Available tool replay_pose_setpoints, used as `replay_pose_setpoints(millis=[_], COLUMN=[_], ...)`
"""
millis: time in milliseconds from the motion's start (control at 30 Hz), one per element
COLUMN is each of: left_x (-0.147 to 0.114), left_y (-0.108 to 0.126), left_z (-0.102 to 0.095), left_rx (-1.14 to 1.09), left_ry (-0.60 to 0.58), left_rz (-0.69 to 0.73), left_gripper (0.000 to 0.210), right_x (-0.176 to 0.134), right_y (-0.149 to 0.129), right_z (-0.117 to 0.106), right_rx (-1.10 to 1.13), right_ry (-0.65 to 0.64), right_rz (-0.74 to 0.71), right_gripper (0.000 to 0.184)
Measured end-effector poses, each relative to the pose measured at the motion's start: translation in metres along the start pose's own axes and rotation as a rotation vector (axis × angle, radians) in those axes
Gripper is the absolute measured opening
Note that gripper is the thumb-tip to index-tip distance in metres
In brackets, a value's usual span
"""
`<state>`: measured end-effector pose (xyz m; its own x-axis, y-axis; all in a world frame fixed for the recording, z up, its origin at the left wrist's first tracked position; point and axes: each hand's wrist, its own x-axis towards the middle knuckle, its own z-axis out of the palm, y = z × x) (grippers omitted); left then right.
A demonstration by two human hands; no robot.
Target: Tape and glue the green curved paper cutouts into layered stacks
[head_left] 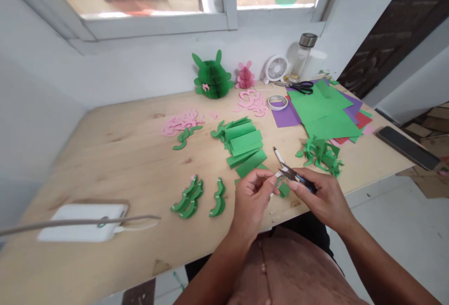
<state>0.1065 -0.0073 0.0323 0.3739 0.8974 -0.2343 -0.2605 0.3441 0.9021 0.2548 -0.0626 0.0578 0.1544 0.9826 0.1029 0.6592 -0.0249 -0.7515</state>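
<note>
At the front edge of the table, my left hand [255,192] pinches a small white strip [279,173], which looks like paper or tape. My right hand [324,195] is closed around a pair of dark-handled scissors [303,181], whose blades point left and lie at the strip. Just beyond the blades lies a white pen [278,154] with a dark tip. Folded green paper strips [246,142] are piled behind my left hand. Wavy green cut-outs with small white patches [188,197] rest to its left, beside another wavy piece [218,197].
Green scraps [321,153] and stacked coloured paper [326,108] lie at right, with black scissors [303,87], a tape roll [277,103] and a phone [409,146]. Pink cut-outs [182,122], a green honeycomb figure [212,78], a fan [276,68] and a bottle [301,57] stand farther back. A power bank [84,216] lies left.
</note>
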Motion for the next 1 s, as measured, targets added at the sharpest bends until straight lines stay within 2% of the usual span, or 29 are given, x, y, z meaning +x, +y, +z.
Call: replay_pose_setpoints(millis=[267, 700, 1000], left_x=[-0.0019, -0.001, -0.0013], left_y=[0.0013, 0.0021, 0.002], left_z=[0.0022, 0.0027, 0.0025], left_rx=[-0.009, -0.01, -0.021], left_ry=[-0.005, 0.012, 0.011], left_rz=[0.013, -0.014, -0.013], left_gripper=[0.02, 0.025, 0.021], right_x=[0.0009, 0.002, 0.0025], right_y=[0.003, 0.0039, 0.006], right_z=[-0.001, -0.0005, 0.0002], right_rx=[0.097, 0.101, 0.135], right_ry=[-0.059, -0.061, -0.075], right_rz=[0.035, 0.025, 0.031], right_gripper=[0.033, 0.034, 0.034])
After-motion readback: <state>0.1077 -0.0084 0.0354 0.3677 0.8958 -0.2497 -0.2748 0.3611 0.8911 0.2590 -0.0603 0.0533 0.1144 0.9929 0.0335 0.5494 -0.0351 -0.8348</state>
